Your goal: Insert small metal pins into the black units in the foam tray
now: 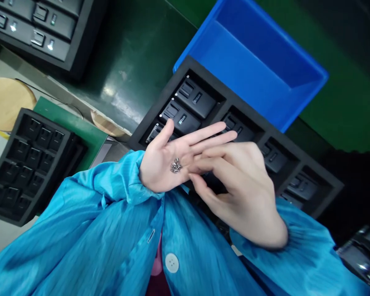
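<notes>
The left hand lies flat, palm up, cupping a small heap of screws so none roll off. The right hand reaches in, its grip narrowed at the heap, above the foam tray of black parts

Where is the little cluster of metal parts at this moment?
In the head view, the metal parts lie in the open palm of the left hand, left of centre, with the right hand fingertips beside them.
</notes>
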Tool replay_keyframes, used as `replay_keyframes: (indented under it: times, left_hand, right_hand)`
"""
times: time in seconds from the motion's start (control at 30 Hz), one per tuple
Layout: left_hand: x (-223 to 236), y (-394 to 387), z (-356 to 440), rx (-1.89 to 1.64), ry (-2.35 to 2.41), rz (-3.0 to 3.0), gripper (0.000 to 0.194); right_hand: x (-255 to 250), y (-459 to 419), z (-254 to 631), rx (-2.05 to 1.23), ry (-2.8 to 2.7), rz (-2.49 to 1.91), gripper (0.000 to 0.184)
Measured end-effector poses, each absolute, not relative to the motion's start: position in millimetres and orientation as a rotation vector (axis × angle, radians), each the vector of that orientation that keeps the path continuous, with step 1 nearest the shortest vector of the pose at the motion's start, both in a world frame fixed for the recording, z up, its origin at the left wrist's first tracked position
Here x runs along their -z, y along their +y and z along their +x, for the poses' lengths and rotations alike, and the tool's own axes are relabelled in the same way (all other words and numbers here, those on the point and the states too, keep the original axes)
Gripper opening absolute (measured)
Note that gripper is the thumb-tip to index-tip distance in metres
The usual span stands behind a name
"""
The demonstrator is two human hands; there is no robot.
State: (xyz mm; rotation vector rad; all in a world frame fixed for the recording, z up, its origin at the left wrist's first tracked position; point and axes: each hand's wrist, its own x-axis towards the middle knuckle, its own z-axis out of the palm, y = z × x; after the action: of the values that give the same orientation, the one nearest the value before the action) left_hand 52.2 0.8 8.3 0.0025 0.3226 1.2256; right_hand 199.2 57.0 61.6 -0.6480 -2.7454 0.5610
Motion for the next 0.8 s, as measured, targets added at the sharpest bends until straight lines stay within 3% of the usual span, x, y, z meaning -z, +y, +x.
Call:
replay_keyframes:
  times: [0.3,0.8]
  left_hand:
    - [-11.1,-0.6,54.0,-1.243,0.364,-0.002,0.084]
    - [-8.9,0.2,58.5,-1.241,0.389,-0.063,0.087]
  right_hand:
    - [-49.1,60.6,190.3,-0.501,-2.819,-0.621,0.012]
    - [-63.3,60.8,186.4,-0.615,-2.836,-0.646,0.008]
